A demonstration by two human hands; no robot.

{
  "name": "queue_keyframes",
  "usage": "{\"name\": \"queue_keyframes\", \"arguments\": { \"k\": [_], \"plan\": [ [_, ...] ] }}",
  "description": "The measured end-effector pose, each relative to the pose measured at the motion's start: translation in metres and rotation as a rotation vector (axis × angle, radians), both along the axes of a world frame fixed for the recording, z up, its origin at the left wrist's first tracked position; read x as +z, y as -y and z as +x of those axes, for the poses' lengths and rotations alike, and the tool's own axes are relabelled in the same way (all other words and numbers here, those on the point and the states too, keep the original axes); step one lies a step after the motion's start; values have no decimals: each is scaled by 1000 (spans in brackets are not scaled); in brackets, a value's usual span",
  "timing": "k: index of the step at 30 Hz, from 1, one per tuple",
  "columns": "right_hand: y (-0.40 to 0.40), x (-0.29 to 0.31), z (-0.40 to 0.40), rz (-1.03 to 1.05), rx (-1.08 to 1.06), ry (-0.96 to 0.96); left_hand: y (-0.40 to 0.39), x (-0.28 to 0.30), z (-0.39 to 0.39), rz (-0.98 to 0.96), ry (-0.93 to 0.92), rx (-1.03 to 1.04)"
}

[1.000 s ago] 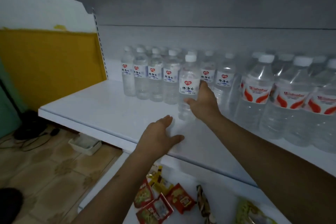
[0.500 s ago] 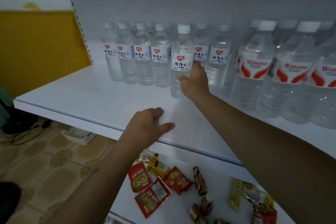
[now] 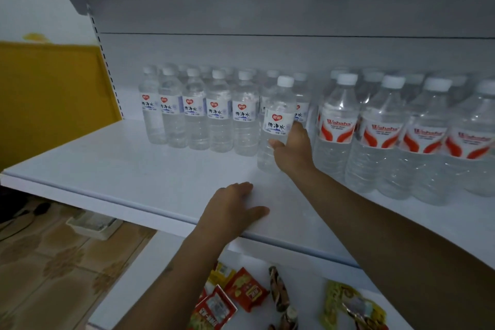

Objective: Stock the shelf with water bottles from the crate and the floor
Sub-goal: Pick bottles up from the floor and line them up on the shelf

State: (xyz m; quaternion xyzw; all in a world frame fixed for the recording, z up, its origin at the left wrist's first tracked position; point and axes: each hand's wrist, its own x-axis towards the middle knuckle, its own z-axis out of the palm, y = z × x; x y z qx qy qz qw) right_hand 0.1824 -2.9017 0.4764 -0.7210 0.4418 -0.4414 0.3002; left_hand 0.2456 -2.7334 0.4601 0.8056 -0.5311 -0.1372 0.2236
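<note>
A clear water bottle (image 3: 277,118) with a white cap and a red-heart label stands upright on the white shelf (image 3: 134,169), just in front of a row of like bottles (image 3: 198,115). My right hand (image 3: 293,151) is wrapped around its lower right side. My left hand (image 3: 233,211) lies flat on the shelf's front edge, fingers apart, holding nothing. No crate is in view.
Larger bottles with red-and-white labels (image 3: 380,136) fill the shelf's right side. Snack packets (image 3: 241,295) lie on the lower shelf. A white tray (image 3: 91,225) sits on the tiled floor at left, below a yellow wall panel (image 3: 51,99).
My right hand stays on the bottle, which stands a little closer to the row behind it. The left hand rests in the same spot; the camera view shifted.
</note>
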Motion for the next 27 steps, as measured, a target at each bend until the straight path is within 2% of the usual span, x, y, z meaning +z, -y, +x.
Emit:
{"name": "queue_keyframes", "arguments": {
  "k": [13,16,18,21,22,25,27],
  "plan": [
    [41,-8,38,-30,-91,-66,3,-5,5,-21,-7,8],
    [35,-1,33,17,-92,-130,0,-2,1,-32,-23,19],
    [28,0,23,156,-91,-142,-10,0,-3,-49,-41,32],
    [-5,-4,5,408,45,43,-46,-2,-5,-156,-104,116],
    [-26,-4,0,424,99,82,-65,-4,-4,-219,-138,170],
    [-104,-3,-3,333,305,57,-138,-18,3,-432,-244,382],
    [-166,-2,5,279,480,56,-194,-30,6,-489,-272,506]
  ]
}}
